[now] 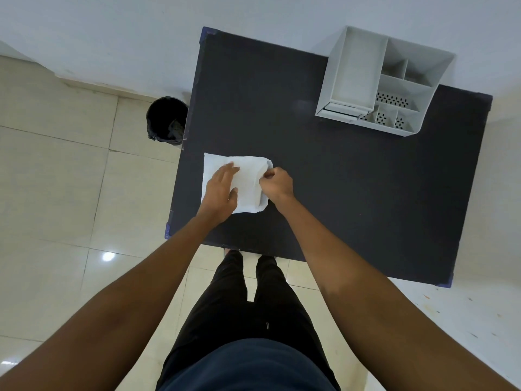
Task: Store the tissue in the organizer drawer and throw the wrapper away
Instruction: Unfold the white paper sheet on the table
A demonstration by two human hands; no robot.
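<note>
Folding tissue point(248, 176): left hand point(221, 186) flat, pressing; right hand point(275, 183) pinching its edge. Next, probably carrying it to organizer point(349, 80) drawer point(342, 111).

bare forearms, dark navy top, black trousers
</note>
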